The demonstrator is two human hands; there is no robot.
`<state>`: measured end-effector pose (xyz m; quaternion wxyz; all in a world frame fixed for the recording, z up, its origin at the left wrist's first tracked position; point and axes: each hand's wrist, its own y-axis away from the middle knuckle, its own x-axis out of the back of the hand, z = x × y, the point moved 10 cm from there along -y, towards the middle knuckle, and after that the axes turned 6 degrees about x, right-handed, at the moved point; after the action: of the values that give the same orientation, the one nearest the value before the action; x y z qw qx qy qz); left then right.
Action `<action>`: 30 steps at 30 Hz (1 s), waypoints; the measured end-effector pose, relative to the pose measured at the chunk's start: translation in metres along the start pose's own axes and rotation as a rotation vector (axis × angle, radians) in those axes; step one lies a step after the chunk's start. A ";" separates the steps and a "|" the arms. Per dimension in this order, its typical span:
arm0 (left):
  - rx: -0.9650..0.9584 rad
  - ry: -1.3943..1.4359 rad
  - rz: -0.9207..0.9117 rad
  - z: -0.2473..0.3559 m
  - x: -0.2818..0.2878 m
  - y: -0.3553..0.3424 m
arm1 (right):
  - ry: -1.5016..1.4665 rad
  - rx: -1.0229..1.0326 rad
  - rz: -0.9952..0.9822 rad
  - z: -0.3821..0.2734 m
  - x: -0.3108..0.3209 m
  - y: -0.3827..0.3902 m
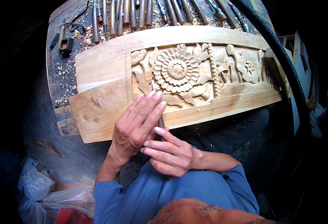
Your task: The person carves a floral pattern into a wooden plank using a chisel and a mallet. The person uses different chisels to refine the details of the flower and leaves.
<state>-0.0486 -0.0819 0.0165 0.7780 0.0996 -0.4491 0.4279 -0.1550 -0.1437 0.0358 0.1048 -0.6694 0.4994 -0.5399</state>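
A pale wooden panel (104, 61) carries a relief with a large round carved flower (177, 70), leaves and a twisted border. My left hand (136, 121) rests over the panel's lower edge, its fingers together along the front part of a carving chisel (161, 122). The thin metal blade (153, 86) shows past my fingertips, at the lower left of the flower. Behind it, my right hand (170, 154) is closed round the chisel's dark wooden handle. My palms and fingers hide much of the tool.
Several chisels (132, 16) lie side by side along the far side of the worn bench (61, 84), among wood shavings. A small dark block-shaped object (66, 45) sits at the bench's left. A thick dark cable (279, 46) hangs across the right. Plastic bags (55, 194) lie lower left.
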 end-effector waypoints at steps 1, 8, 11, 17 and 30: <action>-0.005 -0.008 -0.001 0.000 -0.001 0.000 | -0.011 -0.009 0.002 0.001 0.001 -0.001; 0.015 0.013 -0.017 0.000 0.001 -0.003 | -0.001 -0.003 -0.016 0.001 -0.001 0.000; 0.023 0.027 -0.026 -0.001 0.000 -0.003 | -0.011 0.000 -0.033 0.002 -0.002 -0.001; -0.019 -0.009 -0.025 -0.001 -0.002 0.000 | -0.081 -0.044 -0.050 0.006 0.001 -0.008; 0.026 0.073 -0.024 -0.005 0.001 -0.002 | -0.175 -0.125 -0.056 0.009 0.002 -0.015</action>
<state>-0.0440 -0.0803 0.0149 0.7977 0.0994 -0.4135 0.4276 -0.1395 -0.1411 0.0439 0.0910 -0.7331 0.5021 -0.4497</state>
